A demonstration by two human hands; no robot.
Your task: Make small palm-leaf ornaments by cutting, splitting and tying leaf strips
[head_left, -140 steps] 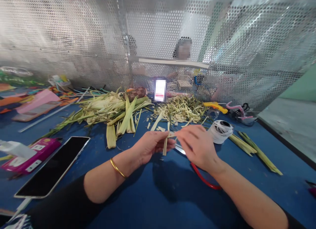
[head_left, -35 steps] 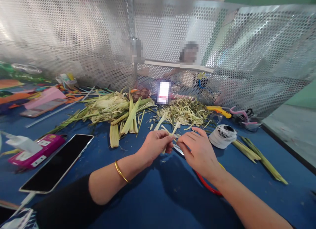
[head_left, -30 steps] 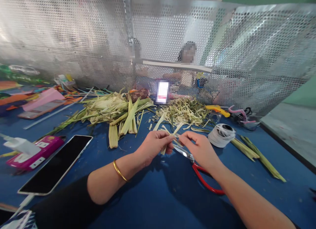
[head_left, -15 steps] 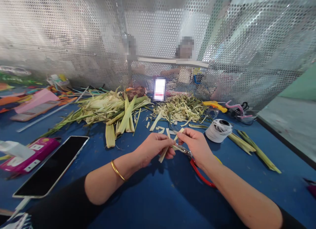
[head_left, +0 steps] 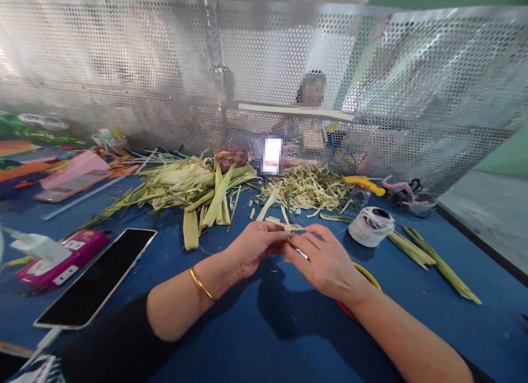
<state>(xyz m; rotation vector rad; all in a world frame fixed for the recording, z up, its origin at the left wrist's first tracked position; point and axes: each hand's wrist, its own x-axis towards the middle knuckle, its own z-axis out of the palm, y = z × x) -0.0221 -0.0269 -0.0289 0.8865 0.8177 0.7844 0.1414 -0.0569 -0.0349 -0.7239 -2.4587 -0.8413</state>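
My left hand [head_left: 260, 244] is closed in a pinch on narrow pale husk strips [head_left: 285, 214], whose ends stick up past the fingertips. Against it, my right hand [head_left: 324, 259] bends its fingers round the same strips, thumb side hidden from me. The two hands meet above the blue table. Behind my right wrist show the yellow and red handles of a pair of scissors [head_left: 370, 274]; the blades are hidden, and I cannot tell whether the hand touches them. To the right of that hand stands a spool of white thread [head_left: 371, 227].
Long husks [head_left: 181, 179] are heaped back left, with shredded husk [head_left: 311, 187] beside them. A phone [head_left: 99, 278] and a magenta power strip [head_left: 61, 259] lie left. Husk stalks [head_left: 443, 264] and a yellow-handled tool [head_left: 365, 184] lie right. Perforated metal panels [head_left: 136, 69] stand behind.
My right hand has turned over and closed in on the left one, its back now facing me. The husk strips have come together between the fingers. The view has shifted slightly.
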